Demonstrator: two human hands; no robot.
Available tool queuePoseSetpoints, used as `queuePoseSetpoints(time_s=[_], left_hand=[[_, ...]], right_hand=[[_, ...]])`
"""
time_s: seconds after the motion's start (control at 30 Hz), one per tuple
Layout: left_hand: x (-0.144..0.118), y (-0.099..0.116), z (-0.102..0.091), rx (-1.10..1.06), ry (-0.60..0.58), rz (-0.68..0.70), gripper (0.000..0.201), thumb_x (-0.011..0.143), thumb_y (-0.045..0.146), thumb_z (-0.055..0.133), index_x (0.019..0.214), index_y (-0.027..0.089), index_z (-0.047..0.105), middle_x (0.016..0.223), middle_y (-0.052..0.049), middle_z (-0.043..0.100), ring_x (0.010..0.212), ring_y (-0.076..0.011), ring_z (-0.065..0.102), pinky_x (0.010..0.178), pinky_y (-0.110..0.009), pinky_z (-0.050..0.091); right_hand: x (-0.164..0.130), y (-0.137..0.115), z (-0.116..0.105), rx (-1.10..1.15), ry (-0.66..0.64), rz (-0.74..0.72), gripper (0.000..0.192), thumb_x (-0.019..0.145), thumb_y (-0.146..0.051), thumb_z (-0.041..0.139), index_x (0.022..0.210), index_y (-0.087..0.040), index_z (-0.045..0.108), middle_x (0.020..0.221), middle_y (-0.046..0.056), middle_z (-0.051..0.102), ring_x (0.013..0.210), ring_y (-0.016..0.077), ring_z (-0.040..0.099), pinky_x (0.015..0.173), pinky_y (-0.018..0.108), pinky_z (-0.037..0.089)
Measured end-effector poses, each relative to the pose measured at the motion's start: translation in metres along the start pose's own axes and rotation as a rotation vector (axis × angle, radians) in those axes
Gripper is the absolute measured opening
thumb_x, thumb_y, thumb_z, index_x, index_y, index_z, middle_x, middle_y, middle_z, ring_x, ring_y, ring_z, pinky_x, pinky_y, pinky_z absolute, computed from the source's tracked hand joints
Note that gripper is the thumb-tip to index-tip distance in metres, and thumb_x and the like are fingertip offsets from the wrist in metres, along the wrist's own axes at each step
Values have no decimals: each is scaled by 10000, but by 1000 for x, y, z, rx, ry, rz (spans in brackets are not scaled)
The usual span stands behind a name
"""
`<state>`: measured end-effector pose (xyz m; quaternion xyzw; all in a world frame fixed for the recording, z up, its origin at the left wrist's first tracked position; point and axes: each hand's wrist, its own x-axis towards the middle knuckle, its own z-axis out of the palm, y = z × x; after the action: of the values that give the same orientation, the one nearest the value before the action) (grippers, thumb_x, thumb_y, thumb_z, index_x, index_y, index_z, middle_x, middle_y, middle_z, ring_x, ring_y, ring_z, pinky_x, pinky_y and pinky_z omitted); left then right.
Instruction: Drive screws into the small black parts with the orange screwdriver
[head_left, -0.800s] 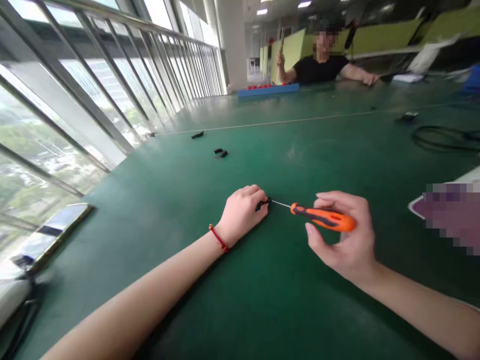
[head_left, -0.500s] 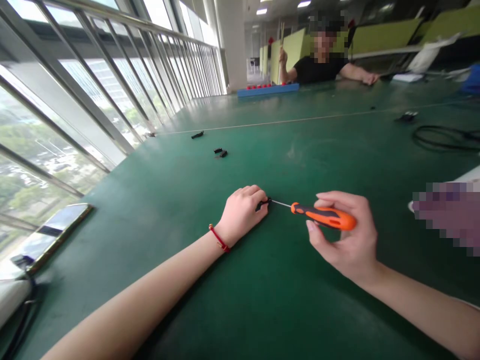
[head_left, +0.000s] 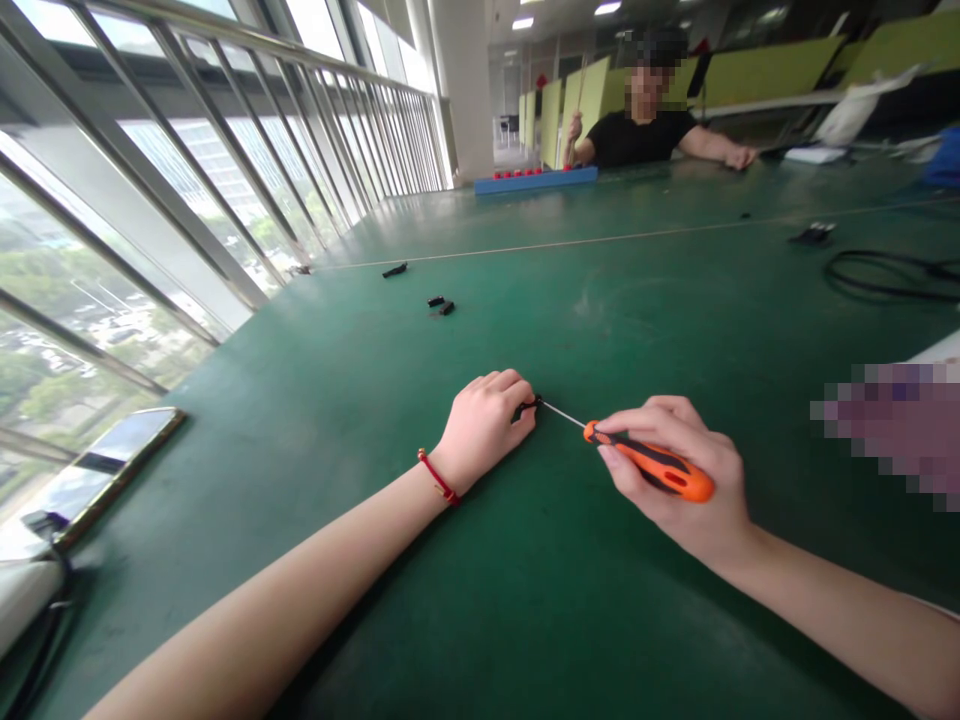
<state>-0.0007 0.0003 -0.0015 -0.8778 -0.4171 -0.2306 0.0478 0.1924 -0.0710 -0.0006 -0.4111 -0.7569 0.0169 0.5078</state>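
My left hand [head_left: 484,428], with a red cord at the wrist, rests on the green table [head_left: 525,600] and pinches a small black part [head_left: 525,407] against the surface. My right hand [head_left: 686,480] grips an orange and black screwdriver [head_left: 651,466] by the handle. Its thin metal shaft points left, and the tip meets the small black part at my left fingertips. Most of the part is hidden under my fingers.
Small black parts [head_left: 441,305] and another black piece [head_left: 394,270] lie farther back on the table. A phone [head_left: 105,470] lies at the left edge by the window. A black cable [head_left: 892,275] coils at the right. Far off, a person in black [head_left: 645,130] sits behind a blue tray [head_left: 536,180].
My right hand has closed down over the screwdriver handle and dropped its rear end lower, tilting the tool. The left hand has stayed put. The far person's raised hand came down.
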Motion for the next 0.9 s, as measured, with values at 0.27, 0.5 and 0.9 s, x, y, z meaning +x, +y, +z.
queuePoseSetpoints(time_s=[0.27,0.5,0.9], left_hand=[[0,0,0,-5,-5,0,90,819,185,524,797,181,611,849,-21,640,777,-158,581,713,-272,454],[0,0,0,-7,-10,-12,90,816,184,525,795,182,612,842,-19,641,771,-157,583,711,-270,455],[1,2,-2,-12,-23,-19,96,814,188,522,792,182,615,844,-26,647,776,-161,589,716,-281,460]], right_hand=[[2,0,-1,43,-6,37,279,752,-244,645,1012,-232,544,682,-36,531,530,111,530,658,318,492],[2,0,0,69,62,35,403,733,-226,652,1112,-213,516,746,8,563,704,172,578,684,345,496],[1,-1,-1,5,-4,25,261,753,-201,629,996,-249,547,644,-28,557,648,162,576,721,366,479]])
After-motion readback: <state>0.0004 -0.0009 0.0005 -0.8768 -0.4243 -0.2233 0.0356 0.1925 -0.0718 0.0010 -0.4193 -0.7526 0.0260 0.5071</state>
